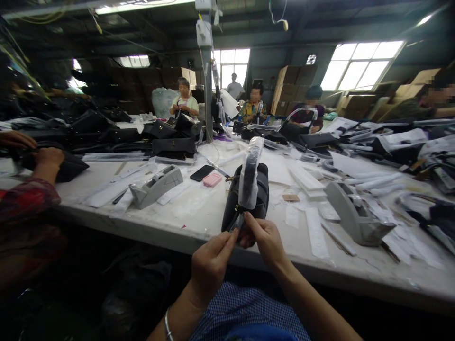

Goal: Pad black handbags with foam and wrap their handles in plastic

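Observation:
A black handbag [263,196] stands on the near edge of the table, its end turned toward me. Its handle [251,173] arches upward, wrapped in clear and white plastic. My left hand [212,260] is closed, its fingertips pinching at the bag's near end, where a bluish see-through strip [237,223] shows. Just to the right, my right hand [265,237] is closed on the same end of the bag, thumb on top and fingers curled below. The fingertips of both hands almost meet, and they partly hide what lies between them.
Grey tape dispensers [156,187] flank the bag, one farther right [359,213]. A black phone [202,173] and a pink case [212,179] lie beyond. Black bags [174,147] and paper sheets cover the far table. At left, a co-worker's hand [50,158] rests on a black bag.

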The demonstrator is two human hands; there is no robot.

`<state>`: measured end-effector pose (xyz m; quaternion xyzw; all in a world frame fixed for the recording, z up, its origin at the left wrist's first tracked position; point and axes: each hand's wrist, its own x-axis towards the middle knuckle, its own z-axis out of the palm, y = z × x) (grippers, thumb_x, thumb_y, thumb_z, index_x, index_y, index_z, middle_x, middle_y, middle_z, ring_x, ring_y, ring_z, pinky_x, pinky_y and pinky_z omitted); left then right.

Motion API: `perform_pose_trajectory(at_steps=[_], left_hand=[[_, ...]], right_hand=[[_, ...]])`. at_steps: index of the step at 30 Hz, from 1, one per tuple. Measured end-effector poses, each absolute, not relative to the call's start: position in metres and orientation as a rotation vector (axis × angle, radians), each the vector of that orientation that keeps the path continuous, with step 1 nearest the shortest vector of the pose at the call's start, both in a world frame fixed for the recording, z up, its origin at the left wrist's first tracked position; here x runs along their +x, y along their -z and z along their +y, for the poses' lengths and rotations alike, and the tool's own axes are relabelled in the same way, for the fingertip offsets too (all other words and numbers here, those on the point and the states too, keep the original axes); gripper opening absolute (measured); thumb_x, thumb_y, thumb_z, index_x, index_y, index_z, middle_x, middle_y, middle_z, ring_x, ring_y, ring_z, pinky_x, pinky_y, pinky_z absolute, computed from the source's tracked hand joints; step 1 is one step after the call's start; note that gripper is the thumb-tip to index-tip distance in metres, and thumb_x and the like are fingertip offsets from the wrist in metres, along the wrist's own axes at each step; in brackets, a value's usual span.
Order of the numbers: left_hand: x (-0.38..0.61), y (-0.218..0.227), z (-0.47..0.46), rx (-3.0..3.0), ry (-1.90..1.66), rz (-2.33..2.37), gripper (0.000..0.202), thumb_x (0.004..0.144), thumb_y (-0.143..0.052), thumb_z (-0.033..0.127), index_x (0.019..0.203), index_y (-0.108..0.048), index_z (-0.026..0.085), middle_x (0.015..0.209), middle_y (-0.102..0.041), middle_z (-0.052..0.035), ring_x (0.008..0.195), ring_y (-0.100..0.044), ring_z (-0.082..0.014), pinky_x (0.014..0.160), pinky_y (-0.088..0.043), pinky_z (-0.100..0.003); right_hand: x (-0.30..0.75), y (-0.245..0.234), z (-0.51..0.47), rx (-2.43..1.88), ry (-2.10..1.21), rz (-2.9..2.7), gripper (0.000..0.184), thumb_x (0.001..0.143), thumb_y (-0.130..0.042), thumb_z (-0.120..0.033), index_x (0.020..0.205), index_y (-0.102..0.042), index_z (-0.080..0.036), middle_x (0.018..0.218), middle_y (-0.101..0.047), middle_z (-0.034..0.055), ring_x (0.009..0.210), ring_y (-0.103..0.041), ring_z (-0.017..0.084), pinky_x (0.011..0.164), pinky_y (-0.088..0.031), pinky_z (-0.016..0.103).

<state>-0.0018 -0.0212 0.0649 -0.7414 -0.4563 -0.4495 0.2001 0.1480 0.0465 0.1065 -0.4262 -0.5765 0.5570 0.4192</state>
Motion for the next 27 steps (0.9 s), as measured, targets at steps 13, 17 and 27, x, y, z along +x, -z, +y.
perform_pose_trajectory(at_steps=[13,17,27], left_hand=[[-0.015,-0.053,-0.054,-2.422,1.255,-1.105,0.044,0.088,-0.062,0.005,0.13,-0.06,0.016,0.094,-0.074,-0.0059,0.075,-0.069,-0.0138,0.068,-0.057,-0.022],[-0.014,-0.074,-0.057,-2.072,1.771,-1.738,0.023,0.093,-0.058,0.018,0.113,-0.068,0.022,0.1,-0.073,-0.0055,0.092,-0.069,-0.0165,0.084,-0.055,-0.025],[0.029,-0.081,-0.013,-1.675,2.706,-2.694,0.053,0.07,-0.079,0.053,0.105,-0.063,0.017,0.069,-0.058,0.0032,0.055,-0.049,-0.0082,0.043,-0.036,-0.014]], right_hand=[[0.151,-0.1,0.052,-1.016,-1.462,-1.494,0.052,0.083,-0.062,-0.062,0.06,-0.064,-0.015,0.053,-0.065,0.0044,0.046,-0.062,0.014,0.048,-0.048,0.022],[0.152,-0.099,0.056,-0.958,-1.464,-1.542,0.051,0.083,-0.063,-0.061,0.061,-0.064,-0.015,0.055,-0.063,0.0025,0.046,-0.059,0.012,0.047,-0.047,0.021],[0.175,-0.102,0.058,-0.973,-0.907,-1.981,0.045,0.094,-0.055,-0.045,0.063,-0.068,-0.016,0.058,-0.063,0.0005,0.053,-0.054,0.01,0.051,-0.038,0.02]])
